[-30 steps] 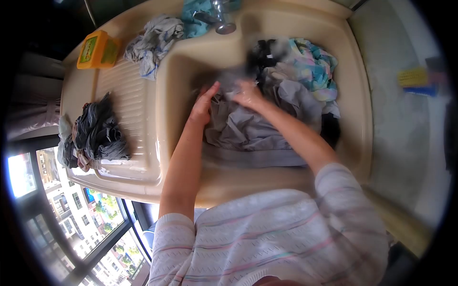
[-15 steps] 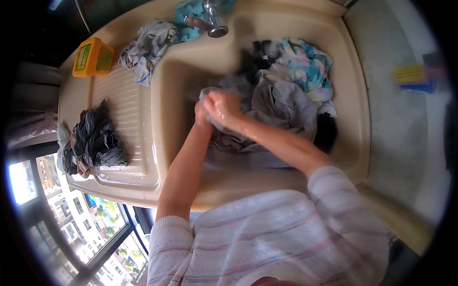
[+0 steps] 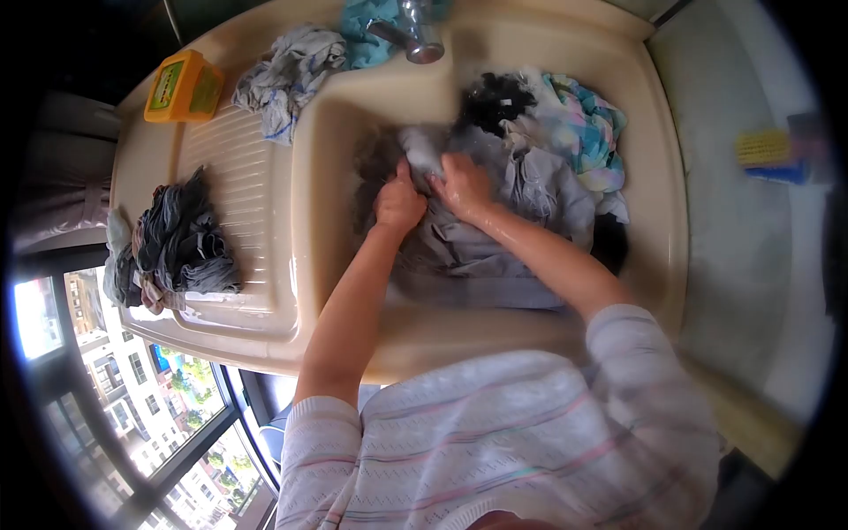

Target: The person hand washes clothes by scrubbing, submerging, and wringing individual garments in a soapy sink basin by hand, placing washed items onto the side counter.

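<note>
Both hands are over the basin of a beige laundry sink [image 3: 305, 203], among wet clothes. My left hand [image 3: 400, 203] grips the lower left side of a small light grey cloth [image 3: 420, 152], its fingers curled. On the cloth's right side, my right hand [image 3: 465, 187] is closed on it too. Whether the cloth is a sock or another small garment is not plain. Under my wrists lies a larger grey garment [image 3: 539, 199], soaked and crumpled. Dark cloth at the basin's left is blurred.
Beyond the grey garment lie a black item [image 3: 496, 102] and a turquoise patterned cloth [image 3: 590, 132]. A faucet [image 3: 422, 40] overhangs the sink. The ribbed drainboard holds a yellow-orange box [image 3: 184, 87], a pale cloth [image 3: 291, 75] and dark wrung clothes [image 3: 184, 237]. A yellow brush [image 3: 761, 148] is at right.
My hands have come apart from a tight clasp around the light grey cloth; the right has moved right. The cloth now shows between and above them. The whole view has shifted slightly.
</note>
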The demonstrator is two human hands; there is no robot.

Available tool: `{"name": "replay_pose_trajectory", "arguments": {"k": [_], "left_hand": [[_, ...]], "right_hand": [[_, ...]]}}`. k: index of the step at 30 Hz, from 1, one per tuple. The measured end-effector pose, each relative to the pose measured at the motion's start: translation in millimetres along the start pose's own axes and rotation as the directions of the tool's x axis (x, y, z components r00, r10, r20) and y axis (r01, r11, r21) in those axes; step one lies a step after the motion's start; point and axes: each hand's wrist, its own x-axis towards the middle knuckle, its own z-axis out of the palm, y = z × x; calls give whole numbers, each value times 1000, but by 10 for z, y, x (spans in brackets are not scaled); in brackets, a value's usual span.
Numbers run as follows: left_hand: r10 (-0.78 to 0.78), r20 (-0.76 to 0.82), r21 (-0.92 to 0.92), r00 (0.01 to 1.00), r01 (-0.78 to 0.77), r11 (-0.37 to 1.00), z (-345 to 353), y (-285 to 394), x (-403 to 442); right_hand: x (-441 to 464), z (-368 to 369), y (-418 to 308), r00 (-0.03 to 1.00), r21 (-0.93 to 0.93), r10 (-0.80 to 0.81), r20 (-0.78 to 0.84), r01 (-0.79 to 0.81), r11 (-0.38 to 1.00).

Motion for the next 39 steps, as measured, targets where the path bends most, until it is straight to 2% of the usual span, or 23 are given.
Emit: {"name": "replay_pose_trajectory", "arguments": {"k": [1, 3, 6, 8, 11, 12, 13, 15, 16, 18, 20, 23, 26, 27, 28, 29, 31, 33, 34, 36, 37, 38, 39], "left_hand": [[-21, 176, -259, 984, 67, 964, 6, -50, 36], [78, 491, -640, 868, 299, 708, 19, -350, 234], [-26, 481, -871, 877, 481, 99, 146, -664, 405], [92, 537, -790, 838, 539, -292, -245, -241, 202], [280, -91, -931, 956, -181, 317, -12, -368, -88], [312, 135, -990, 940, 112, 91, 206, -524, 126], [391, 97, -981, 915, 155, -120, 329, -573, 232], [507, -27, -819, 861, 272, -505, 526, -629, 355], [542, -104, -669, 834, 345, -658, 519, -534, 333], [163, 325, -776, 932, 361, -517, 251, -183, 204], [-142, 507, -823, 850, 428, -373, -291, 254, -13], [51, 281, -899, 958, 281, -335, -11, -118, 70], [483, -195, -688, 854, 232, -688, 743, -597, 343], [182, 158, -863, 970, 225, -452, 365, -393, 231], [-160, 475, -869, 866, 432, -243, -41, -170, 111], [-162, 467, -878, 869, 435, -200, -346, 84, 40], [-164, 450, -892, 878, 435, -119, -639, 327, -13], [-107, 249, -968, 963, 251, 14, -670, 101, 59], [-184, 61, -949, 981, 114, 295, -584, -100, 173], [-81, -204, -567, 976, -51, 822, -361, -281, 179], [62, -222, -232, 973, -115, 966, -247, -230, 92], [202, -188, 130, 961, -179, 975, -155, -134, 21], [64, 36, 92, 997, -67, 993, -89, -19, -24]], "right_hand": [[-78, -12, 13, 986, -8, -76, 149, 79, 997], [-58, 462, 554, 991, 174, 11, 133, -34, 984], [308, 196, 342, 904, 92, 326, 276, -362, 927], [181, -231, -287, 976, 278, 167, 139, -200, 940], [-262, -480, -1094, 955, 482, -253, -155, 296, 824], [-207, -255, -1050, 878, 293, -360, -315, 451, 843], [-127, 121, -912, 762, 77, -477, -437, 560, 825], [152, -98, -887, 960, 437, -166, -225, 252, 864], [290, -139, -866, 921, 424, -25, -390, 203, 883], [525, 64, -665, 922, 414, 95, -376, 76, 907], [600, 104, -548, 949, 355, 145, -279, -39, 934], [271, -126, -892, 952, 422, 148, -269, -22, 906], [-53, -285, -1126, 937, 479, -83, -338, 247, 842], [12, -105, -958, 937, 477, -75, -340, 240, 846], [180, 113, -687, 975, 530, 143, -169, -32, 847], [336, 168, -362, 952, 644, 285, -111, -150, 750], [449, 139, 192, 996, -14, 7, -92, -9, 1000], [477, 76, 450, 957, 141, 163, -239, -132, 981], [498, -45, 502, 942, 198, 232, -241, -186, 962], [456, -118, 434, 906, 403, 367, -212, -261, 877], [275, -47, 300, 928, 211, 176, -330, -109, 971], [46, -76, 96, 982, 41, 99, -163, -93, 995], [-159, -44, 14, 991, -5, -43, -128, 43, 999]]}}
